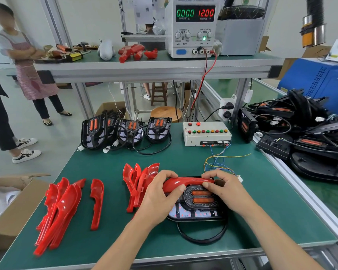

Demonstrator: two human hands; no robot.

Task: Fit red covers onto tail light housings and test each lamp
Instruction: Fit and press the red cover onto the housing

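a: where are we with this one?

b: low and right of centre, both of our hands are on it. our left hand (160, 193) curls round the left end of the red cover (185, 183), and our right hand (224, 189) clamps its right end, thumb under, fingers over. the cover sits along the top edge of the housing (197, 206), which lies flat on the green table (109, 230).

a: seated yet?

b: we judge not fully; we can't tell if it has clicked in. and the supply (193, 28), top centre, reads zero current, so we judge the lamp isn't yet being tested.

a: and what's left?

b: plenty. four bare housings (125, 129) stand in a row at mid-frame, left of the test box (206, 133). loose covers (55, 209) fan out at lower left, more covers (139, 182) just beside our left hand. the black pile (300, 129) at right looks like housings too, finished or not we can't say.
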